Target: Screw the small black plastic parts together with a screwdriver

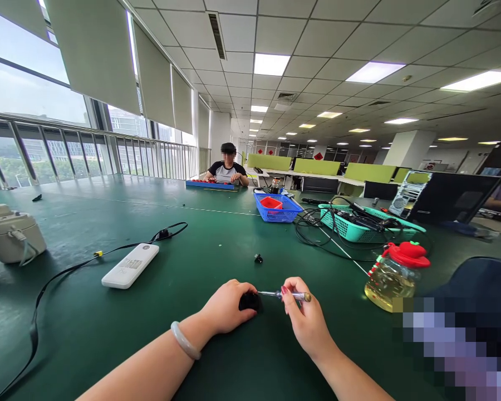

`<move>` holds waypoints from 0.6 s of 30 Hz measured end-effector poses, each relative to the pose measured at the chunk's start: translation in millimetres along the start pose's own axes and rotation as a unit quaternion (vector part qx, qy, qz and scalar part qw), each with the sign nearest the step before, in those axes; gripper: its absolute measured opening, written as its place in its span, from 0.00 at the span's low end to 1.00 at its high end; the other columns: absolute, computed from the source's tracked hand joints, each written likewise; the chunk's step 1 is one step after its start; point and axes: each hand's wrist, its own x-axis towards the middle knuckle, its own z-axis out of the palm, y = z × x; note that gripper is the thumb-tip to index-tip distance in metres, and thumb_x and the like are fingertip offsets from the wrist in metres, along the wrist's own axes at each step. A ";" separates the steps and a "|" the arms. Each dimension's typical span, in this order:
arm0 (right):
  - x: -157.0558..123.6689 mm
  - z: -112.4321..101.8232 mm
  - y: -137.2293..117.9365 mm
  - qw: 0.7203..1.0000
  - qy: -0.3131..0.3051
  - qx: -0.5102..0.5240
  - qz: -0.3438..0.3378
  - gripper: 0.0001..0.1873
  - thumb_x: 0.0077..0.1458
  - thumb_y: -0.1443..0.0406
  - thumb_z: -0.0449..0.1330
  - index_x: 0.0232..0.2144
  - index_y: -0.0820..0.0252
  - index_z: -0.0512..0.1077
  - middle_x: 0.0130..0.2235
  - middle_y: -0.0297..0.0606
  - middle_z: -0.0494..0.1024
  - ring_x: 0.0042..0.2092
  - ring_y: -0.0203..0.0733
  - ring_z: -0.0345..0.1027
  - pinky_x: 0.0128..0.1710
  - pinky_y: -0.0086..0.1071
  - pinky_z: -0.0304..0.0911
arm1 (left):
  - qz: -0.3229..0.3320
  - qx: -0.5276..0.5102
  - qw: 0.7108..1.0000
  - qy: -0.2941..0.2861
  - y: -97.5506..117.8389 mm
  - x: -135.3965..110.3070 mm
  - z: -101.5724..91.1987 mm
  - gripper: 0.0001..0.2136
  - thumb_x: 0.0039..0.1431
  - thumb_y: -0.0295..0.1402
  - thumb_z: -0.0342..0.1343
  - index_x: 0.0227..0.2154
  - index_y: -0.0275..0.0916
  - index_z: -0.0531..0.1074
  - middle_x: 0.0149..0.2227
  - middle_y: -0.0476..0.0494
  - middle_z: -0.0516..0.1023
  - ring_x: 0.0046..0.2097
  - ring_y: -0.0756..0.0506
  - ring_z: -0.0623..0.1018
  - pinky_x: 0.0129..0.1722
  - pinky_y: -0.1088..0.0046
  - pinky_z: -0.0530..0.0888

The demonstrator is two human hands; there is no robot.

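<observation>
My left hand (224, 307), with a pale bangle at its wrist, is closed around a small black rounded object (249, 302) on the green table (217, 356). Much of that object is hidden by the fingers, so its kind cannot be made out. In my right hand (308, 324) is a screwdriver (295, 296), its handle pinched between thumb and fingers. The metal shaft points left, and its tip is at the upper edge of the black object. A tiny black part (258, 259) lies on the table just beyond my hands.
A white power bank (131, 266) and a black strap (45, 289) lie to the left, near a beige bottle (12, 236). On the right stand a red-lidded jar (390, 287), a blue basket (278, 211) and a cable-filled green basket (346, 229). Across the table sits another person (226, 170).
</observation>
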 end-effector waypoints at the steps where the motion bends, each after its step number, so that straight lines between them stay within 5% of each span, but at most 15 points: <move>1: -0.3 0.2 0.4 1.000 0.000 0.000 0.000 0.15 0.63 0.53 0.48 0.30 0.55 0.61 0.23 0.28 0.62 0.24 0.35 0.56 0.24 0.27 0.55 | 0.000 0.000 1.000 -0.001 -0.2 0.1 0.2 0.18 0.49 0.37 0.60 0.45 0.45 0.73 0.40 0.45 0.76 0.45 0.42 0.74 0.45 0.67 0.70; 10: -2.0 -0.2 1.7 1.000 -0.002 0.008 0.002 0.14 0.63 0.55 0.49 0.29 0.55 0.61 0.23 0.28 0.61 0.23 0.34 0.54 0.23 0.27 0.54 | -0.008 -0.002 1.000 -0.001 1.9 -0.9 -1.6 0.18 0.49 0.37 0.60 0.46 0.46 0.73 0.41 0.45 0.76 0.45 0.42 0.74 0.45 0.67 0.70; 18: -4.0 -1.7 -8.0 0.992 -0.020 -0.086 -0.091 0.09 0.61 0.61 0.48 0.28 0.55 0.62 0.26 0.32 0.67 0.27 0.37 0.61 0.25 0.28 0.56 | 0.008 -0.003 1.000 0.003 -0.9 0.3 1.0 0.19 0.49 0.37 0.61 0.46 0.45 0.72 0.41 0.45 0.76 0.45 0.42 0.74 0.45 0.67 0.70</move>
